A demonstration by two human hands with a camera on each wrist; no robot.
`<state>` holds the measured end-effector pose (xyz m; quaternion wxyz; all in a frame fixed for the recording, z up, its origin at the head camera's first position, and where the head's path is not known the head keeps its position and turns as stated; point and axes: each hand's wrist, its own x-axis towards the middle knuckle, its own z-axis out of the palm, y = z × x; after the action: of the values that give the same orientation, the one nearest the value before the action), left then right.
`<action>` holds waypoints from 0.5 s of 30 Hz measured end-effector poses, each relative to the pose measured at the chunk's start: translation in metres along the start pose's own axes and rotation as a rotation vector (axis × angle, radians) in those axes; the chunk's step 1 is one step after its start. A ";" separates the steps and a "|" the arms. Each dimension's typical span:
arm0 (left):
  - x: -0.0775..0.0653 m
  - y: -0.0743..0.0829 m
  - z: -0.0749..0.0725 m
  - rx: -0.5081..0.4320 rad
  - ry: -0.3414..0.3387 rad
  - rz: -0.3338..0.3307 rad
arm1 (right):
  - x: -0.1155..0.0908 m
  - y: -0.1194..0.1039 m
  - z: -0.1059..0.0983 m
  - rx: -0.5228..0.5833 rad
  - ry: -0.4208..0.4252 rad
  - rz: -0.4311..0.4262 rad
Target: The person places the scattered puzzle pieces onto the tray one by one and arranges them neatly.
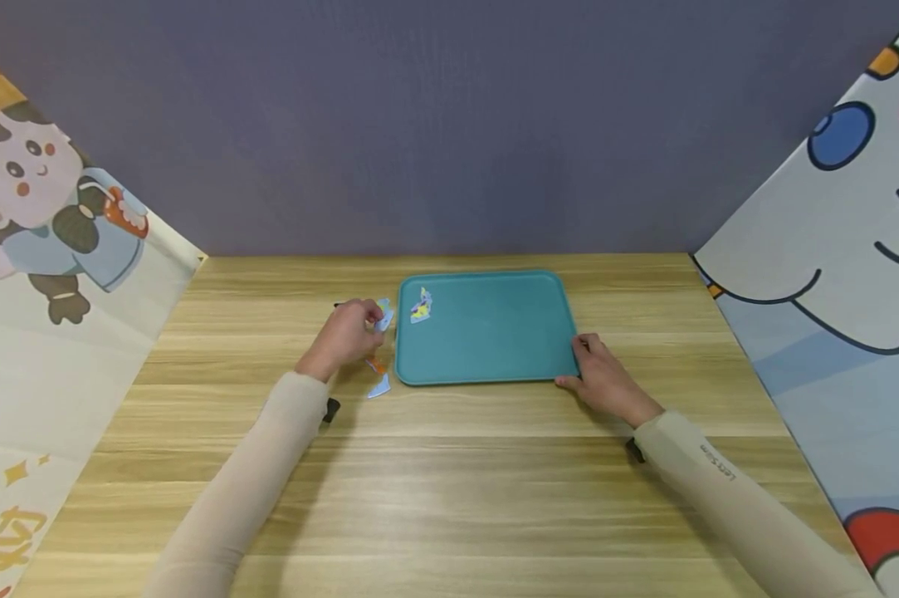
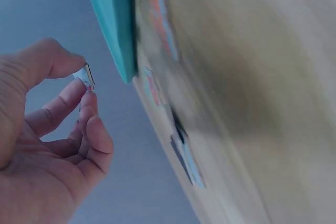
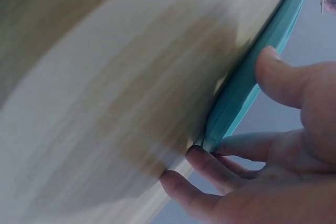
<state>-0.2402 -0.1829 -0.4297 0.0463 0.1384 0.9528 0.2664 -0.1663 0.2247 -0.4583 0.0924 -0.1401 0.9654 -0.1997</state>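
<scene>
My left hand (image 1: 348,334) is just left of the teal tray (image 1: 494,332), above the table. Between its thumb and fingertip it pinches a small, flat puzzle piece (image 2: 86,77), mostly whitish from this side; the other fingers are bent. My right hand (image 1: 604,380) grips the tray's near right corner, thumb at the near edge and fingers along the right side. One yellow and purple piece (image 1: 422,307) lies on the tray at the upper left. An orange piece (image 1: 377,365) and a light blue piece (image 1: 379,386) lie on the table below my left hand.
More pieces (image 2: 188,161) lie on the table past my left hand, partly overlapping in view. The wooden table (image 1: 486,482) meets a grey-blue wall (image 1: 449,133) at the back. Cartoon-printed panels (image 1: 61,199) stand at both sides.
</scene>
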 end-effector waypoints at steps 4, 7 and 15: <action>0.006 0.006 0.001 0.006 0.016 0.009 | -0.001 -0.001 -0.001 0.002 -0.003 0.005; 0.012 0.011 0.002 0.006 0.037 0.038 | -0.001 -0.002 -0.001 0.004 -0.004 0.008; 0.031 0.032 0.010 -0.007 0.032 0.086 | -0.001 -0.001 0.000 0.006 0.004 0.002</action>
<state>-0.2607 -0.1428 -0.4223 0.0198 0.1748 0.9456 0.2737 -0.1651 0.2244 -0.4582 0.0908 -0.1386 0.9651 -0.2029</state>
